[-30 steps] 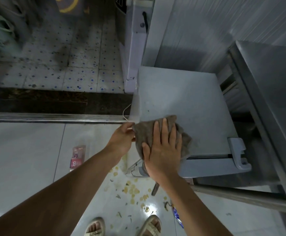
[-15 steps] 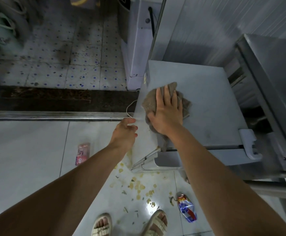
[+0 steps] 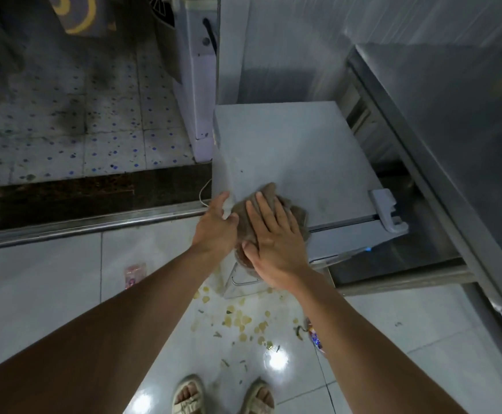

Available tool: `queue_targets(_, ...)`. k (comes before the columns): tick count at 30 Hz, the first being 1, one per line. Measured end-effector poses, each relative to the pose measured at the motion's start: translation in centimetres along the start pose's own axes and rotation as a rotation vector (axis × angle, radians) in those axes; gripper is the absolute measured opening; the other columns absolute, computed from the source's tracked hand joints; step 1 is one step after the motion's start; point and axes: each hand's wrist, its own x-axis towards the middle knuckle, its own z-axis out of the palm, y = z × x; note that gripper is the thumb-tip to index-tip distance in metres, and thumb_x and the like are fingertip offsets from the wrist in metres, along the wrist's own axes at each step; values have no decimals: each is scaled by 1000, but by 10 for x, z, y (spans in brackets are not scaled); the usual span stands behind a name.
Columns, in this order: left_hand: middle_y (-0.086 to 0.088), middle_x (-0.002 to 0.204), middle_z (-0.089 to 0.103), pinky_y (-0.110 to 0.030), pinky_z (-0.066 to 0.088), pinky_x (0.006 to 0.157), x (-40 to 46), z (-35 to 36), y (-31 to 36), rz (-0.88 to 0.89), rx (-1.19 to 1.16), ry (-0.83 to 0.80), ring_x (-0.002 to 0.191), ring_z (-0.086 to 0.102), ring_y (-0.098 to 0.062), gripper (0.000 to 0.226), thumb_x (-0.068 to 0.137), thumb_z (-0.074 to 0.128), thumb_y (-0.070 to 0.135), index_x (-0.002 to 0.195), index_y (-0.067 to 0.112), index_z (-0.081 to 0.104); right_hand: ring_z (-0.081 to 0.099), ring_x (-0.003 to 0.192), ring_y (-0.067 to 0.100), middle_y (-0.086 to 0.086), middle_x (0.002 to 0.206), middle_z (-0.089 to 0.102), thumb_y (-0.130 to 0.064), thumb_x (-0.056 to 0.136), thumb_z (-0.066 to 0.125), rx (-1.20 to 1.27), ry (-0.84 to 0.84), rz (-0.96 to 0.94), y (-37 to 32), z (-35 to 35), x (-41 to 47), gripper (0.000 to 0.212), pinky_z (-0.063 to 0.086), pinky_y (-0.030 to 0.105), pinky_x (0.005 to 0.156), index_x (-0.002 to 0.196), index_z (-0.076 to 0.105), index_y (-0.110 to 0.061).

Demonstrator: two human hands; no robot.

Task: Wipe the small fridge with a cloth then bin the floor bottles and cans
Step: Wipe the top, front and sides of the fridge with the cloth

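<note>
The small white fridge (image 3: pixel 297 144) stands below me against the wall, seen from above. A brown cloth (image 3: pixel 269 194) lies on the near left corner of its top and hangs over the front edge. My right hand (image 3: pixel 273 237) presses flat on the cloth. My left hand (image 3: pixel 215 227) grips the fridge's near left corner, thumb on top, right beside the cloth. On the floor lie a pink bottle (image 3: pixel 134 274) at the left and a blue and red can (image 3: pixel 315 337), mostly hidden by my right forearm.
Yellowish scraps and spill marks (image 3: pixel 238 319) litter the white tiles in front of the fridge, just ahead of my sandalled feet (image 3: pixel 223 395). A steel table (image 3: pixel 453 162) crowds the right side. A metal door rail (image 3: pixel 88 224) crosses the floor; a white appliance (image 3: pixel 197 85) stands behind.
My right hand has drawn the cloth back from the middle of the fridge top to its near left corner. My left hand has closed onto that corner.
</note>
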Motion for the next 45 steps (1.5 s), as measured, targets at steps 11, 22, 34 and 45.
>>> queue_targets(11, -7, 142, 41, -45, 43, 102, 5, 43, 2, 120, 206, 121, 123, 46, -30, 52, 92, 39, 8, 141, 26, 36, 1, 147, 25, 1, 160, -3, -49, 85, 6, -47, 38, 190, 142, -21, -9, 72, -2, 40, 118, 151, 4, -21)
queue_targets(22, -4, 139, 46, -42, 44, 101, 1, 47, 4, 21, 201, 186, 120, 49, -27, 65, 85, 33, -4, 139, 33, 38, -8, 146, 27, 1, 160, -6, -41, 90, 22, 14, 55, 115, 94, -10, -20, 68, -13, 41, 117, 151, 1, -19)
queue_targets(34, -5, 140, 43, -39, 45, 97, -4, 45, 3, -21, 192, 181, 123, 45, -29, 71, 83, 38, -6, 139, 37, 35, 0, 147, 25, 4, 160, -2, -39, 95, 19, -44, 99, 249, 155, -11, -40, 63, -8, 40, 117, 151, 2, -17)
queue_targets(45, -6, 112, 61, -30, 45, 71, -42, 11, -26, -130, -162, 122, 98, 59, -22, 37, 91, 38, 3, 122, 18, 53, 24, 142, 30, -2, 153, 30, -39, 88, 29, 100, 209, 25, -6, 14, -53, 60, 4, 48, 117, 145, 35, -20)
